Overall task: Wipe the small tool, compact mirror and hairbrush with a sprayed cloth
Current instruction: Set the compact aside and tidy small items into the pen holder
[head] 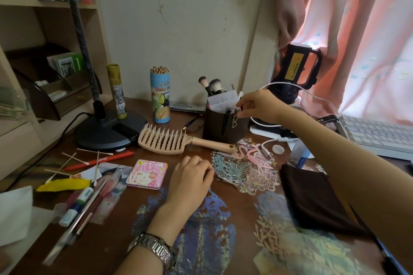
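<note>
Metal little chained tool is pinched by the right hand at the brown organizer cup; it could snag and tip that; left hand rests curled, holding nothing, between compact mirror and brown cloth; hairbrush behind.

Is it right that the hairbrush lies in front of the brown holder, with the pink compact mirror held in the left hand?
Not quite. The head view shows the compact mirror lying flat on the desk, beside the left hand, which rests on the desk and holds nothing. The hairbrush does lie in front of the brown holder.
</note>
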{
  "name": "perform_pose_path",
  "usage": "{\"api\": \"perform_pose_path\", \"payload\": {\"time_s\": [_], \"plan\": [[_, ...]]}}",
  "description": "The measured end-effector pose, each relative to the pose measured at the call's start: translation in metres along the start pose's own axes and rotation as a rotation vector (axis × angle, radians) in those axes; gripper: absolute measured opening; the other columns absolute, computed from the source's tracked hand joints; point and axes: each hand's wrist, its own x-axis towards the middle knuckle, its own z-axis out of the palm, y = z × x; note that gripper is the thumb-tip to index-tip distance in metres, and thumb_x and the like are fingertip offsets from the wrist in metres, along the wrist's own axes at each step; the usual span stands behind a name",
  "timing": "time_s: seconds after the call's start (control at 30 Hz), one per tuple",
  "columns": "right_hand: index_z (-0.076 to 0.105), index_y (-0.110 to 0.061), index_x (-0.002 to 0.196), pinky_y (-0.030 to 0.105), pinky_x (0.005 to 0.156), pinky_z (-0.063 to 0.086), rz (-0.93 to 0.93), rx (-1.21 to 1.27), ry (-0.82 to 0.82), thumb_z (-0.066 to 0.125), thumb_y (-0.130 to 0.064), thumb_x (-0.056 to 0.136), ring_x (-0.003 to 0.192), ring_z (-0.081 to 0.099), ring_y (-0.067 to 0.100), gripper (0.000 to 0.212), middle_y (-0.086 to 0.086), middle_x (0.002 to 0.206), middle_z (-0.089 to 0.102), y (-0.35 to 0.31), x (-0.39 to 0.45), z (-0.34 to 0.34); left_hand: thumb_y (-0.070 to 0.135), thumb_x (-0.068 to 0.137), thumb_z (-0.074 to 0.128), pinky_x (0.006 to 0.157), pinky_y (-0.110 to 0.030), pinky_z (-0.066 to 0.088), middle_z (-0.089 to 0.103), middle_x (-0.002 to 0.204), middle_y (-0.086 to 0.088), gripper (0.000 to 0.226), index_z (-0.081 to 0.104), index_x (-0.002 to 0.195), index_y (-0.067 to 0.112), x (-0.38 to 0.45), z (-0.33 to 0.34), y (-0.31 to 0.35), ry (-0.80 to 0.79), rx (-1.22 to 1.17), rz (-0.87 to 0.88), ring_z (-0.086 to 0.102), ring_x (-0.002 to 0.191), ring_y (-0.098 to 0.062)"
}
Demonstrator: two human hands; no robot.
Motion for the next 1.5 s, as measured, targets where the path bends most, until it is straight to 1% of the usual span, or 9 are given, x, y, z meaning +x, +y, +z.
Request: {"api": "perform_pose_path", "payload": {"time_s": [0.1,0.23,0.4,0.5,0.63,0.8,1.1,1.37,1.5], "plan": [[0.066,-0.008,0.105,0.015,0.071,0.047,0.022,0.03,0.07,0.072,-0.018,0.081,0.076,0.061,0.01,0.027,0.002,0.091,0.067,-0.001,-0.014,-0.001,0.034,0.096,0.045,0.087,-0.03,0.039,0.057,0.104,0.009,0.021,0.063,0.1,0.025,0.0,0.0,-0.001,-0.008,-0.006,0.0,0.047,0.1,-0.013],[0.067,-0.008,0.098,0.016,0.072,0.047,0.049,0.086,0.103,0.073,-0.014,0.08,0.075,0.06,0.01,0.02,0.0,0.086,0.064,-0.008,-0.041,0.002,0.034,0.096,0.045,0.087,-0.03,0.04,0.057,0.103,0.009,0.02,0.063,0.099,0.026,-0.001,-0.002,-0.001,-0.019,-0.011,0.004,0.048,0.1,-0.013],[0.068,-0.011,0.094,0.001,0.061,0.04,0.053,0.113,0.072,0.074,-0.017,0.079,0.068,0.053,-0.007,0.017,-0.009,0.077,0.06,-0.016,-0.076,0.017,0.034,0.096,0.047,0.088,-0.03,0.04,0.058,0.104,0.009,0.02,0.064,0.1,0.025,0.0,-0.004,0.001,-0.031,-0.013,0.007,0.048,0.101,-0.013],[0.069,-0.013,0.093,0.006,0.062,0.041,0.064,0.147,0.059,0.076,-0.021,0.077,0.068,0.055,-0.003,0.019,-0.008,0.076,0.061,-0.019,-0.092,0.03,0.033,0.095,0.048,0.087,-0.03,0.04,0.058,0.102,0.008,0.018,0.064,0.1,0.025,0.0,-0.005,0.002,-0.03,-0.006,0.018,0.048,0.1,-0.014],[0.067,-0.019,0.092,0.007,0.061,0.04,0.076,0.184,0.043,0.075,-0.022,0.078,0.069,0.053,-0.003,0.016,-0.017,0.074,0.056,-0.026,-0.111,0.048,0.032,0.095,0.049,0.085,-0.03,0.038,0.059,0.102,0.008,0.017,0.064,0.099,0.025,-0.001,-0.006,0.003,-0.032,0.005,0.02,0.049,0.099,-0.015],[0.067,-0.016,0.096,0.01,0.063,0.044,0.085,0.23,-0.011,0.073,-0.023,0.08,0.073,0.055,0.001,0.018,-0.008,0.082,0.061,-0.034,-0.124,0.071,0.031,0.095,0.049,0.085,-0.029,0.036,0.059,0.104,0.008,0.017,0.064,0.101,0.024,-0.002,-0.007,0.004,-0.039,0.01,0.016,0.048,0.1,-0.015],[0.066,-0.02,0.093,0.012,0.061,0.038,0.093,0.213,0.001,0.071,-0.026,0.081,0.073,0.049,0.002,0.014,-0.01,0.085,0.053,-0.038,-0.129,0.102,0.033,0.095,0.048,0.086,-0.028,0.036,0.058,0.107,0.008,0.019,0.063,0.103,0.026,-0.002,-0.006,0.004,-0.05,0.029,0.015,0.047,0.102,-0.013],[0.065,-0.01,0.093,0.033,0.079,0.047,0.055,0.132,0.09,0.061,-0.022,0.09,0.089,0.052,0.018,0.013,0.002,0.098,0.054,-0.044,-0.131,0.109,0.031,0.095,0.049,0.088,-0.03,0.038,0.059,0.108,0.008,0.019,0.064,0.104,0.025,-0.001,-0.007,0.005,-0.047,0.023,0.009,0.048,0.103,-0.014],[0.058,-0.006,0.103,0.032,0.081,0.041,0.025,-0.015,0.09,0.046,-0.025,0.097,0.103,0.049,0.023,0.023,0.008,0.108,0.053,-0.048,-0.133,0.114,0.03,0.095,0.051,0.088,-0.031,0.04,0.06,0.106,0.008,0.018,0.066,0.102,0.024,-0.002,-0.008,0.003,-0.051,-0.017,0.004,0.049,0.102,-0.014]]}}
